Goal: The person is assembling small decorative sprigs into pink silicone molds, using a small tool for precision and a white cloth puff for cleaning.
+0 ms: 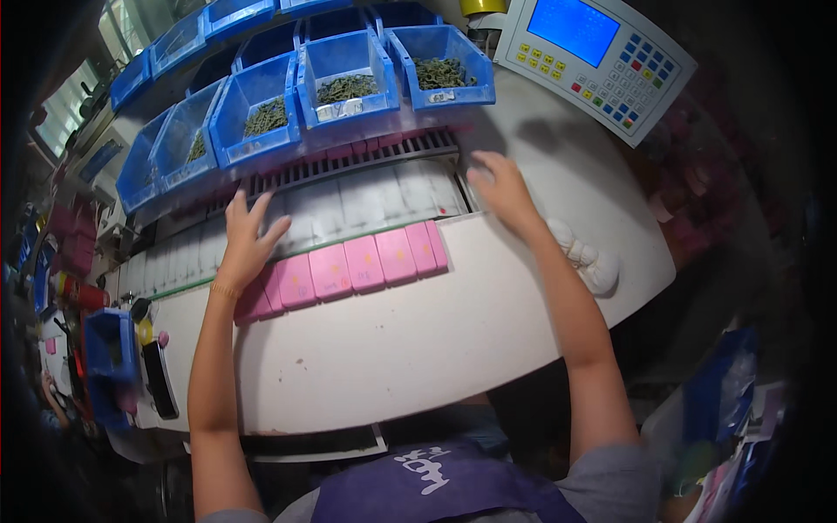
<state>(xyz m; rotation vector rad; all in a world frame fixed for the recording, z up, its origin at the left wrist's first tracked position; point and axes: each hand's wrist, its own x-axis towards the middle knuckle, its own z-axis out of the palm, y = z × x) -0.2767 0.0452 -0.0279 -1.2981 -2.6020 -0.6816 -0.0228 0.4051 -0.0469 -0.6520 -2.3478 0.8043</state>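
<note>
My left hand (249, 240) hovers with fingers spread over the left part of a row of pink blocks or small boxes (330, 272), holding nothing. Further right, my right hand (506, 190) is raised near the right end of a dark slotted rack (375, 155), its fingers apart and bent, with nothing in them. Between the rack and the pink row lies a strip of pale, whitish panels (366, 196). More pink pieces show partly behind the rack. Whether my left fingertips touch the panels, I cannot tell.
Blue bins (346, 78) with small dark greenish parts stand along the back. At the far right is a control panel (602, 61) with a lit blue screen and keys. A white cloth-like bundle (593, 264) lies by my right forearm. A dark phone-like slab (159, 380) rests at left.
</note>
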